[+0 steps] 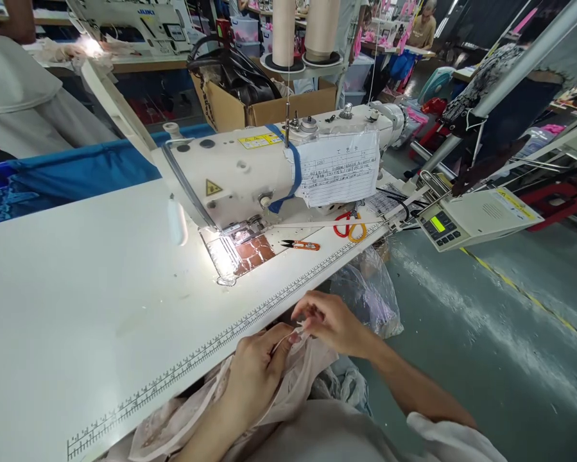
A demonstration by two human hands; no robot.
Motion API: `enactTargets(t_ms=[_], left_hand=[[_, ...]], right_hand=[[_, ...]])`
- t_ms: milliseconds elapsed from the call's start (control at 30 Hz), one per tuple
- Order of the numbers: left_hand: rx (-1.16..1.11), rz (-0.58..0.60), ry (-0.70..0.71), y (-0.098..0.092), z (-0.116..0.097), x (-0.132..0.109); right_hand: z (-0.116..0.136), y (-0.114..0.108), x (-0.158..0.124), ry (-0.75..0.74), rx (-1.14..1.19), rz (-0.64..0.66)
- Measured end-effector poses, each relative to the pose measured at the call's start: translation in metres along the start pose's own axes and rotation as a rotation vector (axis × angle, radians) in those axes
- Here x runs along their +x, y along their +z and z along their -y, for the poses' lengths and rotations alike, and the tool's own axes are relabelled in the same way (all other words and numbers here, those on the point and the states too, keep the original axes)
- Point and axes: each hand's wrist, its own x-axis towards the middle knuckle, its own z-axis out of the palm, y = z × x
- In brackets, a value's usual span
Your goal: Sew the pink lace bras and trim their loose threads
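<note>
My left hand (257,371) and my right hand (330,323) meet just below the table's front edge, over my lap. Both pinch a piece of thin pale pink fabric (298,372) with a narrow white strap or edge between the fingertips. More of that sheer cloth spills down over my lap. The white sewing machine (269,170) stands on the table beyond the hands, its lamp lighting the needle plate (240,251).
A white table (86,289) with a ruler strip along its front edge carries small orange thread snips (300,245) and red-and-yellow scissors (350,226). A control panel (471,218) juts out at right. A clear plastic bag (370,289) hangs under the table. Boxes, thread cones and other workers lie beyond.
</note>
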Motion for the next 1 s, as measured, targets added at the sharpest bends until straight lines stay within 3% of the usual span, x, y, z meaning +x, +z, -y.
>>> enactTargets(t_ms=[200,400,500,600,700,800,900,1000], left_hand=[[-0.046,-0.020,0.010,-0.002,0.000,0.000],[-0.094,-0.018,0.038,-0.004,0.003,0.001],[0.059,-0.172,0.192,0.000,0.004,0.002],[0.295,-0.475,0.413,0.005,0.007,0.003],[0.447,-0.699,0.593,0.008,0.014,0.002],[0.477,-0.766,0.722,0.009,0.021,0.001],[0.488,-0.742,0.792,0.008,0.026,0.000],[0.511,-0.710,0.817,0.006,0.027,0.000]], right_hand=[[0.013,0.020,-0.003,-0.047,-0.064,-0.295],[0.012,0.021,-0.004,-0.026,0.055,-0.435],[0.013,0.019,-0.003,-0.040,0.096,-0.352],[0.012,0.016,-0.005,-0.074,0.020,-0.232],[0.011,0.013,-0.010,-0.181,-0.148,-0.228],[0.012,0.011,-0.014,-0.351,-0.392,-0.163],[0.014,0.011,-0.015,-0.467,-0.689,-0.153],[0.017,0.012,-0.014,-0.504,-0.835,-0.193]])
